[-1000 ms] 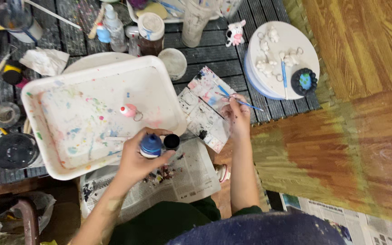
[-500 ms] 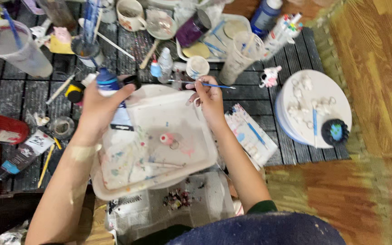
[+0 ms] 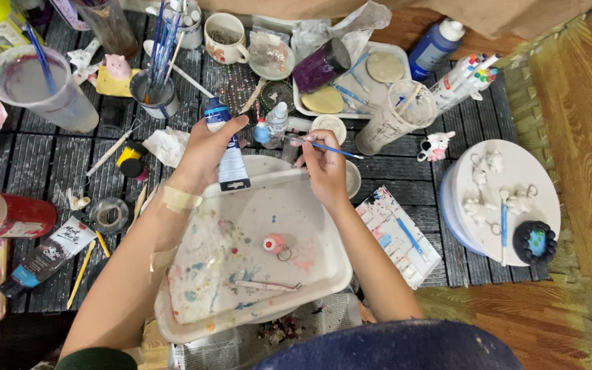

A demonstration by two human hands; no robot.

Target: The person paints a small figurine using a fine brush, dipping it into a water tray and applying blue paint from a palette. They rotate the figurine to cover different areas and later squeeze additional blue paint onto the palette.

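Observation:
My left hand [image 3: 203, 154] grips a white paint tube with a blue cap [image 3: 226, 147], held upright above the far edge of a white paint-smeared tray [image 3: 310, 274]. My right hand [image 3: 323, 168] pinches a thin blue-handled paintbrush [image 3: 327, 147] that points right, over the tray's far rim. A small pink figure with a key ring [image 3: 275, 244] lies in the middle of the tray. A slim tool [image 3: 265, 285] rests nearer me in the tray.
A cup of brushes [image 3: 155, 89], a cloudy water cup [image 3: 42, 85], a mug [image 3: 226, 38], paint bottles and a marker cup [image 3: 395, 116] crowd the far side. A round white board with small white figures [image 3: 501, 199] sits right. A paint-stained palette card [image 3: 399, 233] lies beside the tray.
The view has tilted toward the far side of the mat. My left hand has carried the tube from the near tray edge up to its far rim. My right hand with the brush moved there too.

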